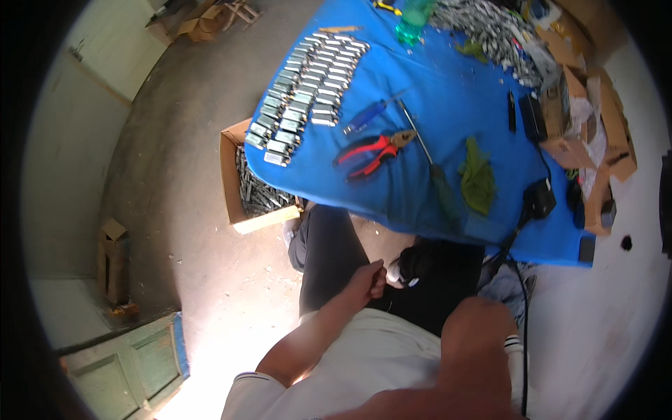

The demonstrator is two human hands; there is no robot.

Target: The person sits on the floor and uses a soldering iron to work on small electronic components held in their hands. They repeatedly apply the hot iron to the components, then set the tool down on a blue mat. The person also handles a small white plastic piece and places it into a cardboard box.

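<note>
My left hand (367, 280) is closed over my lap; whether it holds anything is hidden. My right hand (476, 315) is low at the right, near my body, its fingers out of sight. Above them, on a blue-covered table (392, 196), lie red-handled pliers (371, 154), a blue screwdriver (364, 117), a long screwdriver with a dark green handle (437, 182) and a green cloth (476, 175). Several small metal parts (301, 91) stand in rows at the table's left. A black plug (537, 199) with a cable lies at the right.
A cardboard box of metal pieces (262, 196) sits under the table's left edge. A green bottle (413, 17), a heap of metal pieces (483, 28) and torn cartons (563, 122) crowd the back and right. A white wall rises at the right; a green panel (140, 357) leans at the lower left.
</note>
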